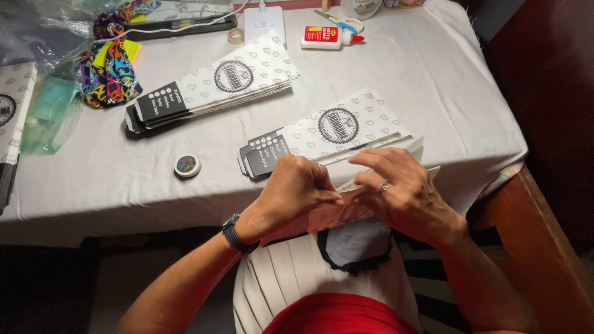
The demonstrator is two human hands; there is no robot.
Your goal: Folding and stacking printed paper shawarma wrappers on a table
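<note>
My left hand and my right hand meet at the table's near edge and both pinch one flat white paper sleeve that rests partly over my lap. Fingers of both hands press along its upper edge. My left wrist wears a dark watch; a ring sits on a right finger. Just behind my hands lies a small stack of printed white paper sleeves with black ends. A taller stack of the same sleeves lies further back to the left.
A white cloth covers the table. On it are a small round tin, a glue bottle, scissors, a tape roll, colourful fabric and plastic bags. A wooden bench stands at the right.
</note>
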